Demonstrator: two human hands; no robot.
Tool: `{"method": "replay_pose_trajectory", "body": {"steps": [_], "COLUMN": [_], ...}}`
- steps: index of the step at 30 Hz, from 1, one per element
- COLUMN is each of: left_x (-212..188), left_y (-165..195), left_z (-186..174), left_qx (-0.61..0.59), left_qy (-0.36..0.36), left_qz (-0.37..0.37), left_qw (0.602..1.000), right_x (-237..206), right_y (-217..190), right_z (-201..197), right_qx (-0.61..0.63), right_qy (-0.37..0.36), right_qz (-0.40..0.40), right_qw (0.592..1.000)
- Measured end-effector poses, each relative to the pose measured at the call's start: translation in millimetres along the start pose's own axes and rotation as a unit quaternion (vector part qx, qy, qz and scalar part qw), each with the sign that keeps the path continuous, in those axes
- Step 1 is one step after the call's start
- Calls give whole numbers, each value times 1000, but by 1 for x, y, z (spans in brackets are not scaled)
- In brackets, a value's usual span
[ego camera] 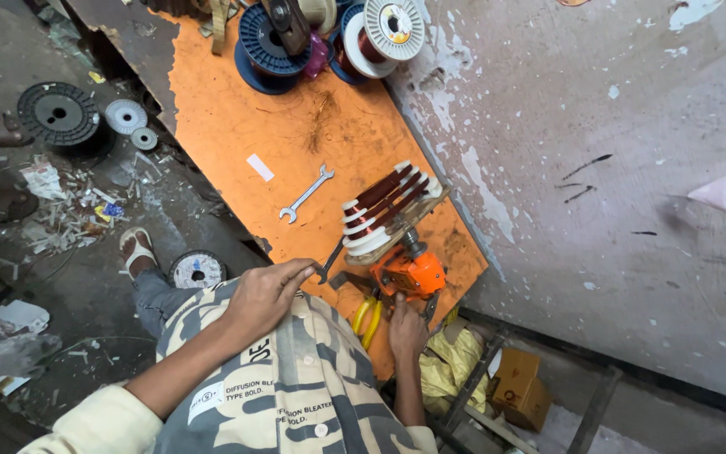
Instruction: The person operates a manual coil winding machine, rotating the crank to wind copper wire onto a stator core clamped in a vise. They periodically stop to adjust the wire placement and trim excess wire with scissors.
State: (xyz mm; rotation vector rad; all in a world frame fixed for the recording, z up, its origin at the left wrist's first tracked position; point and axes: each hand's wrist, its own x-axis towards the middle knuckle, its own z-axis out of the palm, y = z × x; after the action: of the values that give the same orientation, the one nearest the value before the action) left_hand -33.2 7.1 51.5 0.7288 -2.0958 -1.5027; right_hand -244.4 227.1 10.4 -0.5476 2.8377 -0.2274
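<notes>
An orange hand-cranked coil winding machine sits near the front edge of an orange workbench, close to a peeling grey wall. Its body is bright orange and blocky, with a short metal shaft rising from it. On that shaft sits a stepped former, tilted, made of white plates with bands of reddish-brown copper wire wound between them.

The person's left hand reaches in from the side of the machine away from the wall. Its fingers are curled loosely, and the fingertips pinch a dark metal crank handle that sticks out beside the machine. The right hand rests just below the machine, fingers bent against its underside; whether it grips anything cannot be told. Yellow-handled pliers lie touching the bench edge, just beside the right hand.

Farther up the bench from the machine lies a silver open-ended spanner, and beyond it a small white paper slip. At the far end of the bench, well apart from the machine, stand blue and white wire spools.

Below the machine, off the bench, a yellow cloth and a cardboard box rest on a metal frame. On the dirty floor on the side away from the wall lie black and grey empty reels and paper scraps. The person wears a camouflage-patterned shirt and a sandal.
</notes>
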Motion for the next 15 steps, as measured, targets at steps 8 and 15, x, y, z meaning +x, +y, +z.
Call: {"method": "replay_pose_trajectory", "body": {"steps": [8,15], "left_x": [2,3], "left_y": [-1,-3], "left_z": [4,7], "left_qx": [9,10], "left_qy": [0,14], "left_qz": [-15,28], "left_qw": [1000,999], "right_x": [-2,-24], "right_y": [2,10], "right_z": [4,9], "right_qx": [-16,-43], "right_qy": [-11,12], "right_qz": [5,-1], "right_qw": [1000,999]}}
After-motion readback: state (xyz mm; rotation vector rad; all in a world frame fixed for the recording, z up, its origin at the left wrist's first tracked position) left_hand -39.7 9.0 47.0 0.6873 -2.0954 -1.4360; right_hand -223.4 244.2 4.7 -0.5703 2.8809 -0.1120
